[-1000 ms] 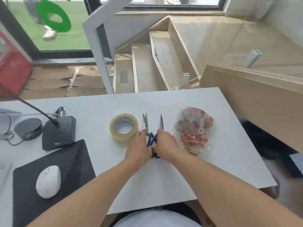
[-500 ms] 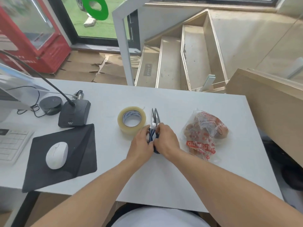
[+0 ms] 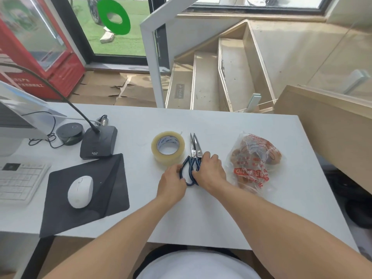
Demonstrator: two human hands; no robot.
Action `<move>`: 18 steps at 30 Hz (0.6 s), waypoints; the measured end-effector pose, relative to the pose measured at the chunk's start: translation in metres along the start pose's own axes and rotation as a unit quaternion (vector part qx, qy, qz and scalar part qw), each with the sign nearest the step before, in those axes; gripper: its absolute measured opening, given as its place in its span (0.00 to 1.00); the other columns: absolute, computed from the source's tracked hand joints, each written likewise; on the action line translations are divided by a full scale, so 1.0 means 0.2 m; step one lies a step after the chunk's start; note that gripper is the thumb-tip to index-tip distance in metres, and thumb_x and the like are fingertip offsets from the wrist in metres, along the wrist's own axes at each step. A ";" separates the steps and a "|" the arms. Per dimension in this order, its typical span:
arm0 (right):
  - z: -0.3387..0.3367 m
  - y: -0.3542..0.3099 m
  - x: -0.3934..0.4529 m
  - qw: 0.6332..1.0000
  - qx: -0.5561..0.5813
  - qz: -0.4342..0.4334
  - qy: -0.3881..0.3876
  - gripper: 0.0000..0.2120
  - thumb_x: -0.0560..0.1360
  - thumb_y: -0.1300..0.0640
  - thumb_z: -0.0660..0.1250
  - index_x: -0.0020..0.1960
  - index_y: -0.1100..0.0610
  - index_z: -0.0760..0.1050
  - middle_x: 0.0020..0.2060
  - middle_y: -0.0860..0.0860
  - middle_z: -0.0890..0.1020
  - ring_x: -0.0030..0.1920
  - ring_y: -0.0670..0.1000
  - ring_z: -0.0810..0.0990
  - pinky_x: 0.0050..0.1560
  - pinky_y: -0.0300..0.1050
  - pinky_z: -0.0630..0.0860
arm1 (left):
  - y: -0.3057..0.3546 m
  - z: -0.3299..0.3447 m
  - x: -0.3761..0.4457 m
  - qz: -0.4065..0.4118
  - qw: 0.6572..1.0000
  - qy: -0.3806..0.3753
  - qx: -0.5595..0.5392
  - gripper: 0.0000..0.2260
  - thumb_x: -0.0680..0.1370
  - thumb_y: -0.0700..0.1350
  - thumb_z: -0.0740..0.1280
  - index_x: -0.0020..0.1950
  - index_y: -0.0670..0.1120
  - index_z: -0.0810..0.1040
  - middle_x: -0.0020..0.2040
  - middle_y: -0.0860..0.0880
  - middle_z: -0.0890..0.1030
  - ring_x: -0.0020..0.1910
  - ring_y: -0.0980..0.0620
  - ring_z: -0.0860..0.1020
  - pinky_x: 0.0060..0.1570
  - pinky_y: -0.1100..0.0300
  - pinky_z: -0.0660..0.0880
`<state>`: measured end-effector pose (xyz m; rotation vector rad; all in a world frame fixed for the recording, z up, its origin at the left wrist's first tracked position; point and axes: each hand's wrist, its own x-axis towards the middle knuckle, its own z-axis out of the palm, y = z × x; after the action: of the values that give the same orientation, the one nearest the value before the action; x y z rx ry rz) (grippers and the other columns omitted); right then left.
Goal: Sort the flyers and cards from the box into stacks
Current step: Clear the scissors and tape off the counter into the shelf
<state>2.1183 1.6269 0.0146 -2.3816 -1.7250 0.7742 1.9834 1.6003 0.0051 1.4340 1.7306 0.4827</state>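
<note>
Both hands, left [image 3: 172, 183] and right [image 3: 210, 171], grip scissors [image 3: 193, 150]; bag [image 3: 254, 162] lettering unreadable

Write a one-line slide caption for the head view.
Both hands, left hand and right hand, grip the blue-handled scissors on the white table, between a tape roll and a plastic bag.

One scissors [image 3: 194, 156], one tape roll [image 3: 168, 148], one plastic bag [image 3: 254, 164], one mouse [image 3: 80, 191], two hands.

Both bare forearms reach forward over the white table [image 3: 231, 208] and converge. The left hand [image 3: 171, 183] and right hand [image 3: 210, 171] sit side by side, fingers curled around the scissors' blue handles [image 3: 190, 170].
</note>
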 end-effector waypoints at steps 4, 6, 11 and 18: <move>0.02 -0.05 -0.05 1.000 -0.013 0.005 0.013 0.22 0.73 0.59 0.70 0.63 0.58 0.65 0.60 0.58 0.71 0.60 0.60 0.73 0.51 0.49 0.71 | -0.05 -0.04 -0.02 0.006 0.999 -0.028 -0.016 0.18 0.77 0.39 0.65 0.65 0.52 0.77 0.60 0.53 0.81 0.54 0.49 0.80 0.58 0.52 0.78; 0.04 -0.08 -0.08 1.000 -0.002 0.022 0.005 0.22 0.73 0.61 0.70 0.62 0.58 0.64 0.58 0.58 0.72 0.58 0.61 0.76 0.47 0.49 0.71 | -0.08 -0.06 -0.03 0.013 0.998 -0.052 -0.011 0.20 0.77 0.39 0.63 0.68 0.53 0.76 0.55 0.51 0.83 0.50 0.50 0.80 0.53 0.55 0.77; 0.07 -0.12 -0.14 0.998 0.014 0.060 0.005 0.20 0.72 0.60 0.70 0.60 0.58 0.64 0.51 0.56 0.78 0.49 0.60 0.78 0.40 0.48 0.69 | -0.12 -0.13 -0.04 0.049 0.989 -0.136 0.003 0.24 0.77 0.39 0.62 0.73 0.54 0.72 0.42 0.55 0.81 0.41 0.56 0.77 0.44 0.59 0.72; 0.15 -0.13 -0.34 0.997 0.014 0.069 0.040 0.20 0.69 0.56 0.73 0.54 0.55 0.66 0.48 0.53 0.78 0.47 0.59 0.79 0.42 0.49 0.71 | -0.21 -0.15 -0.08 0.060 0.986 -0.125 -0.088 0.18 0.78 0.41 0.68 0.67 0.53 0.74 0.56 0.57 0.80 0.49 0.58 0.81 0.44 0.69 0.71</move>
<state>2.0675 1.5676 0.0215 -2.4967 -1.5225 0.7038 1.9344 1.5785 -0.0026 1.4119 1.3745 0.4839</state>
